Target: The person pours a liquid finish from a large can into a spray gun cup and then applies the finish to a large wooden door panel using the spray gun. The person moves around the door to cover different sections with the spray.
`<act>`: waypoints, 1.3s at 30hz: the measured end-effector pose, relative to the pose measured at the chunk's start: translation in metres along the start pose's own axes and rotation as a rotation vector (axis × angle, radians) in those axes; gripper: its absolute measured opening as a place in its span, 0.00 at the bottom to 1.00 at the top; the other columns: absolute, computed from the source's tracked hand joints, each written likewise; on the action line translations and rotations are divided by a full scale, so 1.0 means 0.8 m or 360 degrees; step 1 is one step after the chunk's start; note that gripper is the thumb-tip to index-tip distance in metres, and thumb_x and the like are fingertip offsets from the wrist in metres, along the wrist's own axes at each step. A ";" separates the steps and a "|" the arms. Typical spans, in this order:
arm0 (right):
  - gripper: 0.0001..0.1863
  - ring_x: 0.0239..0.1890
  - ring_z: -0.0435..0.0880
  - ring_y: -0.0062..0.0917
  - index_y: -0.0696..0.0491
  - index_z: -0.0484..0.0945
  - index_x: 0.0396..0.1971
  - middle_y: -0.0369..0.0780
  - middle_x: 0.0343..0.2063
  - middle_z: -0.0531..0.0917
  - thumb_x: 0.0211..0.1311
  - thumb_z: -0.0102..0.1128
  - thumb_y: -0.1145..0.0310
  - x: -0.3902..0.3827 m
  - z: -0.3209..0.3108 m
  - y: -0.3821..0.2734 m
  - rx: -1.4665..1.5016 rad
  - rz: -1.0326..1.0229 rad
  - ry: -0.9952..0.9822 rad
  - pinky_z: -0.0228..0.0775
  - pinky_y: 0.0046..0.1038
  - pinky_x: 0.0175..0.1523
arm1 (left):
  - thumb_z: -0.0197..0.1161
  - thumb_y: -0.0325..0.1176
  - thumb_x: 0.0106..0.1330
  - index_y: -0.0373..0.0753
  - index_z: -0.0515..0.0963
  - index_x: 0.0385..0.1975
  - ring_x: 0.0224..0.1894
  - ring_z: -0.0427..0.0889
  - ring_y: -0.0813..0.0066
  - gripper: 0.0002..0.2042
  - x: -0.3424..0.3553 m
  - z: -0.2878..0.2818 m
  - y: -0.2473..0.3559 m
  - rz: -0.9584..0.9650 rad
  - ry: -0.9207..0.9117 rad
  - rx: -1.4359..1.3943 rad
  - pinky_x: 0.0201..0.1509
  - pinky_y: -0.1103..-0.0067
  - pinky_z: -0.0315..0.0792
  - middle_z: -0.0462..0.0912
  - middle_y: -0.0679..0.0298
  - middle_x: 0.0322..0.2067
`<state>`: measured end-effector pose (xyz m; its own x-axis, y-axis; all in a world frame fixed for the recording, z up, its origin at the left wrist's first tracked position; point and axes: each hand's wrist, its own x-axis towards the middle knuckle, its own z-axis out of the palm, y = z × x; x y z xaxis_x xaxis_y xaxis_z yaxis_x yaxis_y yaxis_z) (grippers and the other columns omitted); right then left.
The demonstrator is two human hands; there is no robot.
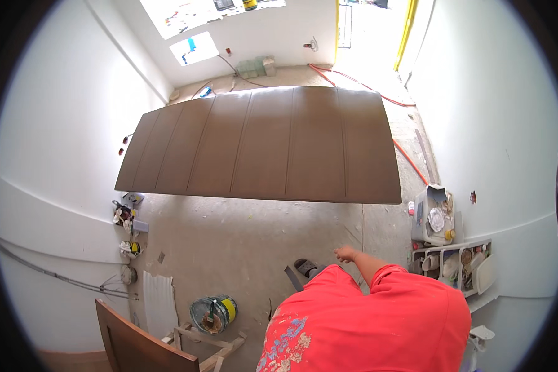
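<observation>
In front of me a long brown grooved panel point(266, 146), like a door leaf, spans most of the room, its near edge raised above the floor. My right hand point(346, 253) hangs short of that edge, touching nothing, its fingers curled in with no object visible in them. My left hand is hidden. Beside my red shirt point(378, 316), which has paint smears, a dark flat strip point(293, 278) sticks out; what holds it I cannot tell. One dark sandal point(305, 266) shows below me.
A paint bucket point(214, 315) with a brush on it stands at lower left, next to a wooden frame point(211, 344) and a brown board point(139, 338). Grey bins point(437, 217) and a tray rack point(456, 266) line the right wall. An orange hose point(409, 161) crosses the floor.
</observation>
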<state>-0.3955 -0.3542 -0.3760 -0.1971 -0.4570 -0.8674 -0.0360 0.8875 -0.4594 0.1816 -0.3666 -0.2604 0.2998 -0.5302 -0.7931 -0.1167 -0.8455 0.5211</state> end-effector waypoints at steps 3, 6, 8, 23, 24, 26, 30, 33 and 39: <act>0.26 0.31 0.85 0.26 0.50 0.78 0.59 0.40 0.41 0.88 0.73 0.54 0.48 0.001 -0.044 0.008 0.0270 0.0113 0.0182 0.78 0.34 0.33 | 0.56 0.43 0.77 0.24 0.69 0.62 0.55 0.84 0.48 0.26 0.053 0.029 0.052 0.0055 -0.0226 0.0215 0.53 0.62 0.82 0.80 0.45 0.59; 0.24 0.30 0.85 0.25 0.51 0.79 0.57 0.40 0.41 0.88 0.73 0.54 0.49 -0.012 -0.065 0.025 0.0337 0.0141 0.0358 0.76 0.32 0.31 | 0.56 0.42 0.77 0.24 0.69 0.62 0.54 0.84 0.48 0.26 0.117 0.039 0.108 0.0107 -0.0406 0.0387 0.52 0.62 0.83 0.80 0.45 0.59; 0.22 0.29 0.84 0.24 0.51 0.80 0.54 0.40 0.39 0.88 0.73 0.55 0.50 -0.029 -0.060 0.041 0.0508 0.0212 0.0488 0.76 0.31 0.31 | 0.55 0.42 0.77 0.23 0.69 0.62 0.54 0.85 0.47 0.26 0.167 0.035 0.142 0.0094 -0.0500 0.0467 0.52 0.61 0.84 0.80 0.45 0.59; 0.25 0.48 0.86 0.40 0.55 0.82 0.57 0.53 0.49 0.87 0.72 0.56 0.52 -0.180 0.106 0.174 0.1160 0.0562 0.0393 0.76 0.38 0.53 | 0.61 0.37 0.70 0.34 0.79 0.51 0.24 0.81 0.70 0.15 0.269 0.191 0.368 0.0115 -0.0607 0.0901 0.24 0.74 0.71 0.83 0.61 0.29; 0.24 0.47 0.86 0.40 0.55 0.82 0.57 0.52 0.48 0.87 0.72 0.56 0.53 -0.188 0.096 0.172 0.1152 0.0587 0.0351 0.77 0.38 0.52 | 0.62 0.37 0.70 0.33 0.81 0.49 0.25 0.82 0.71 0.15 0.238 0.222 0.373 0.0223 -0.0592 0.1056 0.26 0.74 0.73 0.83 0.61 0.30; 0.24 0.45 0.87 0.38 0.55 0.81 0.57 0.51 0.47 0.87 0.73 0.55 0.53 -0.198 0.085 0.181 0.1209 0.0671 0.0292 0.77 0.38 0.50 | 0.63 0.39 0.70 0.31 0.83 0.47 0.29 0.83 0.72 0.16 0.189 0.283 0.388 0.0390 -0.0643 0.1179 0.33 0.74 0.78 0.85 0.59 0.32; 0.23 0.42 0.87 0.36 0.54 0.81 0.58 0.48 0.45 0.88 0.74 0.54 0.54 -0.205 0.011 0.187 0.1033 0.0787 0.0147 0.78 0.38 0.46 | 0.65 0.43 0.71 0.31 0.82 0.53 0.43 0.88 0.64 0.21 0.099 0.341 0.361 0.0782 -0.0745 0.1179 0.49 0.70 0.81 0.89 0.53 0.42; 0.22 0.40 0.88 0.34 0.54 0.81 0.58 0.46 0.43 0.89 0.75 0.53 0.55 -0.185 -0.079 0.158 0.0701 0.0818 0.0088 0.79 0.38 0.43 | 0.66 0.46 0.70 0.33 0.82 0.56 0.52 0.87 0.60 0.23 0.039 0.354 0.339 0.0854 -0.0838 0.1188 0.58 0.68 0.79 0.88 0.50 0.50; 0.21 0.36 0.90 0.28 0.53 0.76 0.60 0.42 0.38 0.89 0.81 0.46 0.55 -0.086 -0.215 -0.081 0.0079 -0.0338 -0.0029 0.79 0.30 0.34 | 0.64 0.50 0.68 0.35 0.86 0.50 0.56 0.86 0.54 0.23 0.072 0.238 0.234 0.0571 -0.0361 0.0882 0.61 0.66 0.77 0.87 0.48 0.51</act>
<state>-0.5480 -0.3701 -0.2538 -0.1728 -0.6348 -0.7531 -0.0262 0.7673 -0.6408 -0.0030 -0.5677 -0.2684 -0.0456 -0.7321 -0.6797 -0.6557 -0.4914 0.5733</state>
